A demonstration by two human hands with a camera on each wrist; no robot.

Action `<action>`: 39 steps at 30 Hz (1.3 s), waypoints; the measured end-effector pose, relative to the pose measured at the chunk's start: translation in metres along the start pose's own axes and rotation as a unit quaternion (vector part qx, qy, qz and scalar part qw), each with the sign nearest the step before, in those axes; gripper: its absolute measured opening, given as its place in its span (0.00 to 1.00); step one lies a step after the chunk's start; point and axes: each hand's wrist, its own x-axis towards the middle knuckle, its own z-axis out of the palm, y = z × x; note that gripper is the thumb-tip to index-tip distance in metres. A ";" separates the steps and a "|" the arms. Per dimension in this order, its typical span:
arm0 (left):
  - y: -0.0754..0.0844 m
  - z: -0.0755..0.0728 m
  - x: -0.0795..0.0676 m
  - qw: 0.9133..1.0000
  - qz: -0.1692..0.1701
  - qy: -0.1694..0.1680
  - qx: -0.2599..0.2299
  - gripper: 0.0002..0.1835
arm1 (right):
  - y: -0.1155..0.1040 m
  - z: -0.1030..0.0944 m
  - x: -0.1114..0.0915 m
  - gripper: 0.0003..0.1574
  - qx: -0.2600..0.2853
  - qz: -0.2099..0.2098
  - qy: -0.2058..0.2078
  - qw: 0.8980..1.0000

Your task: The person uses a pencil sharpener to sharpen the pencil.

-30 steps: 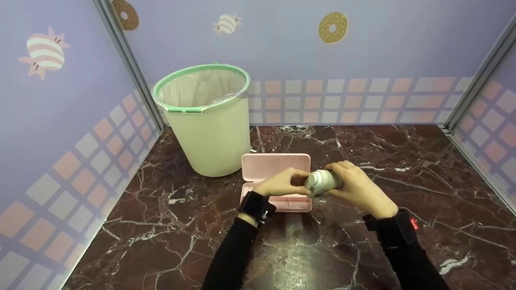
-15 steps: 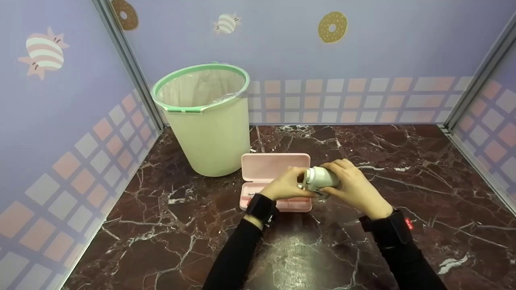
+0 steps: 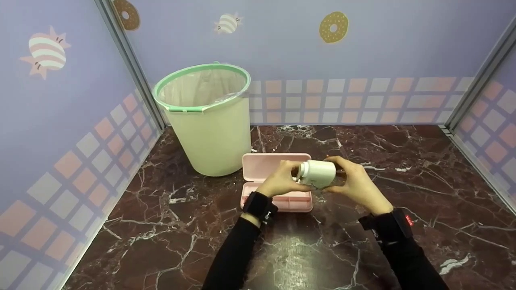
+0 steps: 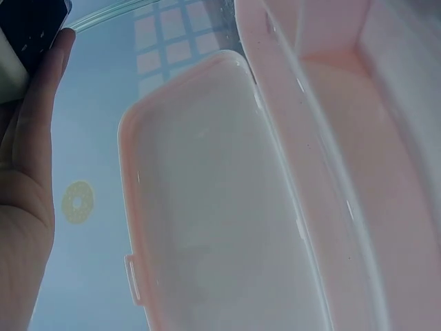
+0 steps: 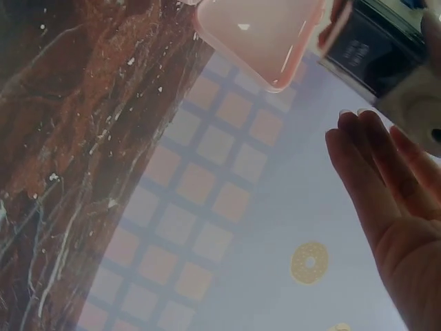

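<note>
A white bottle is held on its side above the table, neck to the left. My left hand grips it at the neck end, fingers behind and thumb below. My right hand is spread around its base end, with a gap between palm and bottle; its straight fingers point toward the bottle in the right wrist view. From below, a dark face with small pale lettering shows on what is held. Beneath my left hand stands a pink hinged case, lid up, its divided tray partly hidden.
A pale bin with a green rim and a clear liner stands at the back left, behind the case. Patterned wall panels enclose the dark marbled table at the back and sides.
The bottle has risen slightly and turned flatter, with more of its side showing. My right hand's fingers have loosened from around it, while the left keeps hold at the neck.
</note>
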 end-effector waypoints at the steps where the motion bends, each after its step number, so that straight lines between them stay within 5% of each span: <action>1: 0.001 -0.001 0.000 1.000 -0.001 0.003 -0.002 0.24 | 0.001 0.001 0.000 0.43 0.006 0.010 -0.002 1.000; 12: 0.003 -0.003 0.001 1.000 -0.017 0.008 -0.018 0.25 | 0.012 0.006 0.000 0.36 0.098 0.077 -0.016 0.992; 21: 0.001 -0.002 0.002 0.999 -0.006 0.013 -0.051 0.29 | 0.011 0.003 0.001 0.42 0.177 0.121 -0.029 0.976; 28: 0.004 -0.004 0.001 0.997 0.003 0.010 -0.071 0.28 | 0.008 -0.002 0.001 0.39 0.158 0.108 -0.020 0.981; 34: 0.001 -0.011 -0.002 0.995 -0.007 0.004 -0.100 0.28 | 0.008 -0.014 -0.001 0.36 0.186 0.108 -0.039 0.976; 39: -0.005 -0.026 -0.008 0.991 -0.027 0.047 -0.126 0.25 | 0.014 -0.033 -0.006 0.33 0.164 0.123 -0.006 0.979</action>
